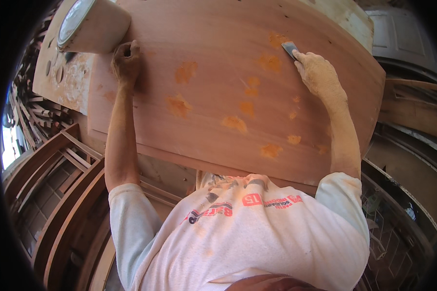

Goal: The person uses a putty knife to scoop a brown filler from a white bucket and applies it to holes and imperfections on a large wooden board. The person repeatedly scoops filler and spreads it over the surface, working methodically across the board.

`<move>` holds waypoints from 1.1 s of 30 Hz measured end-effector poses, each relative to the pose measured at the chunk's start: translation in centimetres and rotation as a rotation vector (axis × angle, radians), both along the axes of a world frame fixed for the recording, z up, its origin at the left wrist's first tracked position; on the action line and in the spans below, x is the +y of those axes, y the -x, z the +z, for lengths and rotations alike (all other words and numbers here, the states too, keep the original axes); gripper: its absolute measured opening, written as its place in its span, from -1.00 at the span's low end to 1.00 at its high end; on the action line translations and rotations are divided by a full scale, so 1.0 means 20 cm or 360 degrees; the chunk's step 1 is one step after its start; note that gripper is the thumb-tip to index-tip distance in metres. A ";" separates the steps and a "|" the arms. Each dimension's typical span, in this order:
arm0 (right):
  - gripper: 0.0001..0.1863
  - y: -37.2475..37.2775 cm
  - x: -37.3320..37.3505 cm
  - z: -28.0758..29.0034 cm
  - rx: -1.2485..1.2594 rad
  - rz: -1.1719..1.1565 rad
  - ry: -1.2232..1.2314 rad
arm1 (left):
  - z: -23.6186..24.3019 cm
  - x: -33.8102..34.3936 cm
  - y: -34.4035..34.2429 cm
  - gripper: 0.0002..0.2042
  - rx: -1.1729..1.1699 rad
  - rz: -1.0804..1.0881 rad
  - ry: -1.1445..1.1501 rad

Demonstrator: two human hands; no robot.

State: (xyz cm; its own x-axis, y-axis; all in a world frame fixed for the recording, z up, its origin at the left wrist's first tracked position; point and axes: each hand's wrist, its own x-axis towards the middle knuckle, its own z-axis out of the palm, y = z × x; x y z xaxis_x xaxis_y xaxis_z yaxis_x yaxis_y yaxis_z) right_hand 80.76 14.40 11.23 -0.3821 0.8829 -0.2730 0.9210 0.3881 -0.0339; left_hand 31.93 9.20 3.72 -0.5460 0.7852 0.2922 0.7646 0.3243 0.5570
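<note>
A broad reddish-brown wooden panel [209, 97] lies in front of me, dotted with several orange filler patches [235, 123]. At the far right, my right hand [318, 75] is closed around a putty knife [289, 49]. Its flat grey blade rests at the edge of an orange patch near the panel's far side. On the far left, my left hand [126, 60] is curled into a loose fist over the panel, close beside a whitish bucket [102, 29]. A dark hollow shows between its fingers, and whatever they may hold cannot be made out.
Under the bucket, a stained pale board [70, 80] sticks out past the panel's left end. Wooden frames [68, 194] stand at the lower left, with piled wood strips [31, 109] behind them. More curved-looking boards [417, 104] and a grey panelled door [403, 36] are at the right.
</note>
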 end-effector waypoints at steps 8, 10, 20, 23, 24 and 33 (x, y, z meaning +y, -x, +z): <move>-0.63 0.12 0.02 0.05 -0.0156 -0.0112 0.0165 | -0.04 0.00 0.01 -0.64 -0.0026 0.0035 0.0013; -0.63 0.12 -0.01 0.11 -0.0155 -0.0079 0.0217 | -0.05 -0.01 0.03 -0.64 -0.0032 -0.0013 -0.0028; -0.63 0.26 -0.03 0.18 -0.0336 0.0069 0.0353 | -0.05 -0.03 0.06 -0.66 0.0083 -0.0061 -0.0015; -0.71 0.26 0.01 0.13 -0.0054 0.0073 0.0072 | -0.01 -0.01 -0.01 -0.66 -0.0140 0.0057 0.0030; -0.71 0.27 0.05 0.10 -0.0008 0.0069 0.0006 | -0.01 0.00 -0.01 -0.66 -0.0116 0.0029 -0.0001; -0.58 0.34 0.11 0.11 -0.0150 -0.0020 0.0237 | -0.07 0.00 0.04 -0.64 0.0008 -0.0045 -0.0083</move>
